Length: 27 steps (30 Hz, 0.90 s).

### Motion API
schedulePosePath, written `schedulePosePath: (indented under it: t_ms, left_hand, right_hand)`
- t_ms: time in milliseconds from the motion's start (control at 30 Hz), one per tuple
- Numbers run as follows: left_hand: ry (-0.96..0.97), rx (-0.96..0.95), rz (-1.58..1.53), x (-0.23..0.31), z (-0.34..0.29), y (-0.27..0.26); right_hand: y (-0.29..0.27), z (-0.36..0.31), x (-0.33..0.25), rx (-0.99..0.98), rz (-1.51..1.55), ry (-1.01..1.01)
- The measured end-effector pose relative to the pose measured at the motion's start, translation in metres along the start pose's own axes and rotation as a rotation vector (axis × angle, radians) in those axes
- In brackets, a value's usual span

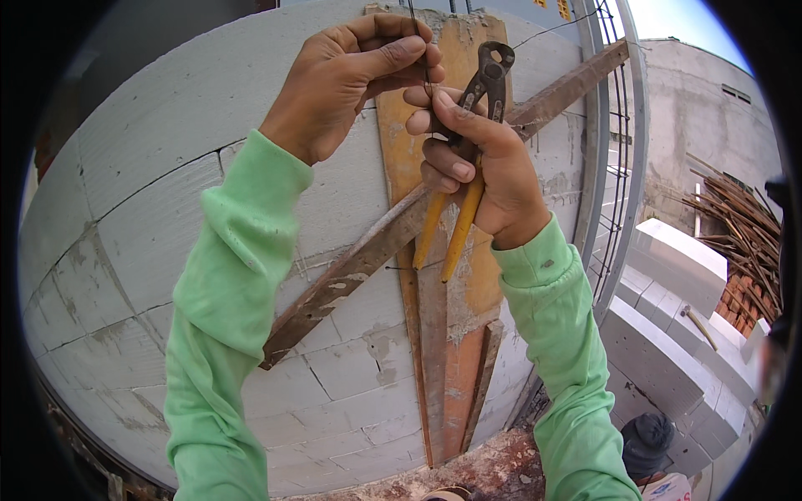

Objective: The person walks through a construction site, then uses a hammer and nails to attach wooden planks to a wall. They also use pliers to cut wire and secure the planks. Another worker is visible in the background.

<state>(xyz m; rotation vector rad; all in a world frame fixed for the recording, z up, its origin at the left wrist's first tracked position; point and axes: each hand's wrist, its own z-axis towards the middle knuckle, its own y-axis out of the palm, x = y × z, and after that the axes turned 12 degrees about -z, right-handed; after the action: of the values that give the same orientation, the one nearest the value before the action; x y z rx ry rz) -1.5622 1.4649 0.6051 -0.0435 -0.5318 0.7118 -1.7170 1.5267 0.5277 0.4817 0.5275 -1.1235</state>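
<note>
My left hand [342, 79] is raised at the top of the wall, with thumb and fingers pinched on a thin dark wire [413, 12]. Just right of it, my right hand [505, 171] is closed around a pair of pincers [494, 75], dark jaws up and yellow handles hanging down. The thumb and index finger of that hand meet near the wire's lower part; whether they grip it I cannot tell. Behind both hands stands an upright formwork board [397, 146], crossed by a slanting wooden plank [351, 284].
White block wall [334, 367] fills the background. Metal posts [595, 142] and dark rebar stand to the right. Beyond are stacked white blocks [647, 355], a hammer-like tool [700, 327] and a pile of wood strips [739, 221]. A person in a dark cap [647, 438] is below right.
</note>
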Motion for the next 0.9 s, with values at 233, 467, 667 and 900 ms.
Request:
schedulePosePath:
  t_ms: [233,467,667,900]
  left_hand:
    - [-0.091,0.112,0.029,0.0,-0.01,-0.001]
    - [-0.111,0.264,0.138,0.004,-0.02,0.01]
    - [-0.041,0.23,0.197,0.003,-0.024,0.018]
    - [-0.027,0.193,0.199,-0.007,-0.026,-0.004]
  right_hand:
    - [0.015,0.007,0.036,0.49,-0.809,-0.531]
    - [-0.003,0.004,0.043,0.681,-1.61,-1.021]
    - [0.006,0.001,0.041,0.635,-1.185,-0.841]
    - [0.031,-0.024,0.021,0.254,0.023,-0.091]
